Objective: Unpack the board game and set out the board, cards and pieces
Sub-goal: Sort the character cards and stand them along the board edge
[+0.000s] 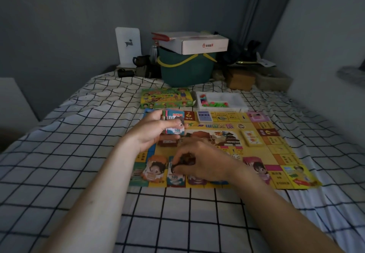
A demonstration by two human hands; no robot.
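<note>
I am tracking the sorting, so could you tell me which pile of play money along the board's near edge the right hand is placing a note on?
The blue 100 pile, second from the left. The right hand touches it; the orange pile beside it lies untouched.

the yellow game board (254, 154) lies flat on the checked bedsheet (79, 154). left hand (152, 132) holds a stack of play money (174, 123) above the board's far left corner, a 100 note facing up. right hand (199, 161) pinches a note onto the teal pile (175, 178) at the board's near edge, just beside an orange pile (154, 170). two card decks (204, 116) sit on the board. beyond the board's far edge are the green game box (166, 98) and a white tray (221, 100) of coloured pieces.
</note>
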